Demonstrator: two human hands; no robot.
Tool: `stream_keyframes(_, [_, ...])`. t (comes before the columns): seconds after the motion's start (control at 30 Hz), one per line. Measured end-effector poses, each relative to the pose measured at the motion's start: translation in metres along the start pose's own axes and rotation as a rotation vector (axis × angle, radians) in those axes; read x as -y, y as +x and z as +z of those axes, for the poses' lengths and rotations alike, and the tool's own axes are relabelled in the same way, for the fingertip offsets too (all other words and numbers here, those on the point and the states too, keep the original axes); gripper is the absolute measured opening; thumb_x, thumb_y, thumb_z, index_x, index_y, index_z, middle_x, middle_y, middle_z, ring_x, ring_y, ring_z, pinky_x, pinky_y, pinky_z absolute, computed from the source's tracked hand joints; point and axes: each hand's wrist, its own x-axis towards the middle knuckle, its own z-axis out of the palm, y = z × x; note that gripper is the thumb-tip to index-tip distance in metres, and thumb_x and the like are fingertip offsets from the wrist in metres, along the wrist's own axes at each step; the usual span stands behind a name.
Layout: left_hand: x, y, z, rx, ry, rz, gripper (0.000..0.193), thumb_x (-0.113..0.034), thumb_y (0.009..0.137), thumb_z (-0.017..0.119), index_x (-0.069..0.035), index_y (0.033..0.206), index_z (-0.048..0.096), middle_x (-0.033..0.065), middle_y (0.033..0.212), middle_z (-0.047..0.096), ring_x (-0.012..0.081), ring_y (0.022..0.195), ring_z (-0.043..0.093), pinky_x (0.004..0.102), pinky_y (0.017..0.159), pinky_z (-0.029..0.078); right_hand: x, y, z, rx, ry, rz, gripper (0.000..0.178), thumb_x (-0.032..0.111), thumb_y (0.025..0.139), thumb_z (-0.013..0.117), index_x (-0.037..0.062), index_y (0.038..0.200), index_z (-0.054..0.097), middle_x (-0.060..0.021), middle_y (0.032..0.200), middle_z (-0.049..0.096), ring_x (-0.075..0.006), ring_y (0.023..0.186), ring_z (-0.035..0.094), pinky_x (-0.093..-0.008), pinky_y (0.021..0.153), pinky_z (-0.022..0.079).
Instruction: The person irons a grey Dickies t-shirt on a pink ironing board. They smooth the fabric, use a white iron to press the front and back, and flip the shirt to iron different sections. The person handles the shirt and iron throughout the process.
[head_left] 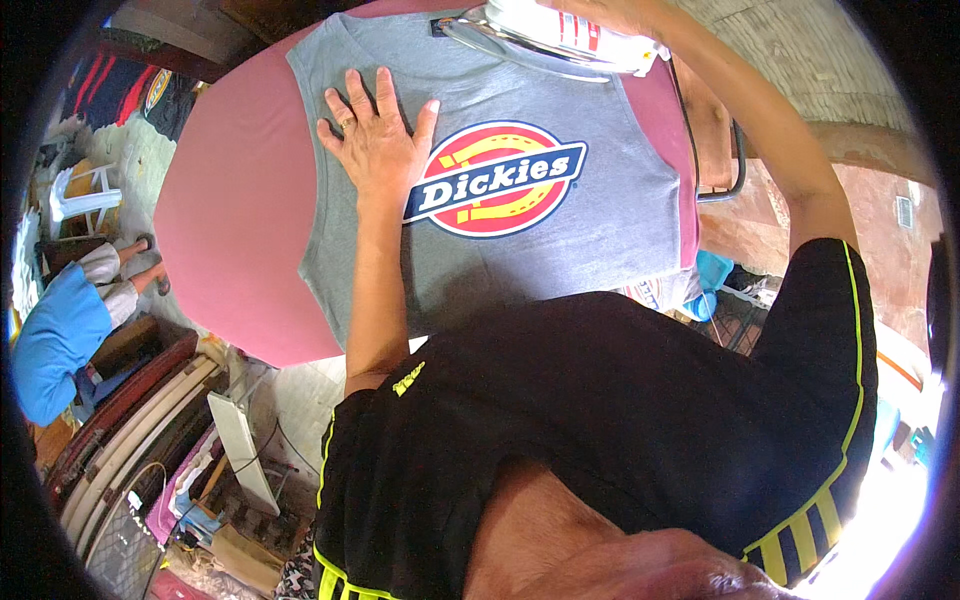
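Note:
A grey sleeveless shirt (480, 275) with a large red, yellow and blue printed emblem lies spread over a pink padded ironing board (235, 200). My left hand (378, 140) rests flat on the cloth beside the emblem, fingers spread, a ring on one of them. At the top of the view, my right hand (615, 14) is closed on a white and silver iron (560, 35), partly cut off by the picture's edge. The iron's shiny base is over the neckline end of the shirt, close to the dark label (440, 27). Whether it presses on the cloth I cannot tell.
A person in a blue top (65, 335) is at the far left, past a white plastic stool (90, 195). Long boards or frames (150, 430) and a white panel (243, 455) stand at lower left. A metal tube (738, 165) juts out right of the board, above a blue item (712, 270).

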Motion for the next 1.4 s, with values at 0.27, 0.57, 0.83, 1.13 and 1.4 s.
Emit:
stream_keyframes(0.27, [0.008, 0.005, 0.002, 0.022, -0.003, 0.036, 0.074, -0.067, 0.096, 0.043, -0.021, 0.154, 0.039, 0.0172, 0.161, 0.031, 0.0453, 0.148, 0.025, 0.0685, 0.112, 0.019, -0.006, -0.074, -0.022, 0.181, 0.109, 0.156, 0.038, 0.037, 0.095, 0.061, 0.0017, 0.109, 0.064, -0.0143, 0.087, 0.070, -0.0239, 0.082, 0.072, -0.0368, 0.074, 0.057])
stream_keyframes(0.57, [0.006, 0.003, -0.003, -0.007, -0.002, 0.042, 0.067, -0.060, 0.098, 0.045, -0.020, 0.151, 0.043, 0.0178, 0.158, 0.036, 0.0458, 0.145, 0.030, 0.0678, 0.110, 0.022, 0.017, -0.056, -0.008, 0.095, 0.073, 0.064, 0.031, 0.036, 0.090, 0.068, 0.0073, 0.100, 0.065, -0.0134, 0.080, 0.071, -0.0285, 0.073, 0.073, -0.0389, 0.066, 0.057])
stream_keyframes(0.83, [0.021, 0.015, -0.003, -0.071, -0.015, 0.085, 0.046, -0.044, 0.098, 0.053, -0.026, 0.140, 0.057, 0.0043, 0.150, 0.049, 0.0376, 0.131, 0.045, 0.0621, 0.100, 0.033, 0.030, -0.031, 0.013, -0.027, -0.091, -0.127, 0.034, 0.041, 0.089, 0.071, 0.0089, 0.099, 0.065, -0.0183, 0.081, 0.068, -0.0411, 0.076, 0.067, -0.0486, 0.065, 0.052])
stream_keyframes(1.13, [0.095, 0.061, 0.005, -0.071, -0.175, 0.240, 0.036, -0.036, 0.100, 0.054, -0.031, 0.135, 0.062, -0.0094, 0.141, 0.059, 0.0301, 0.113, 0.060, 0.0497, 0.090, 0.049, 0.064, 0.002, 0.030, -0.049, -0.238, -0.137, 0.039, 0.044, 0.089, 0.071, 0.0074, 0.100, 0.064, -0.0187, 0.083, 0.068, -0.0399, 0.077, 0.068, -0.0478, 0.066, 0.052])
stream_keyframes(1.4, [0.063, 0.062, -0.021, 0.038, -0.179, 0.150, 0.033, -0.023, 0.096, 0.058, -0.012, 0.126, 0.064, 0.0046, 0.133, 0.061, 0.0309, 0.118, 0.054, 0.0517, 0.096, 0.043, 0.056, -0.012, 0.020, 0.021, 0.074, -0.135, 0.034, 0.038, 0.089, 0.073, 0.0070, 0.098, 0.063, -0.0171, 0.083, 0.069, -0.0377, 0.078, 0.069, -0.0432, 0.066, 0.052])
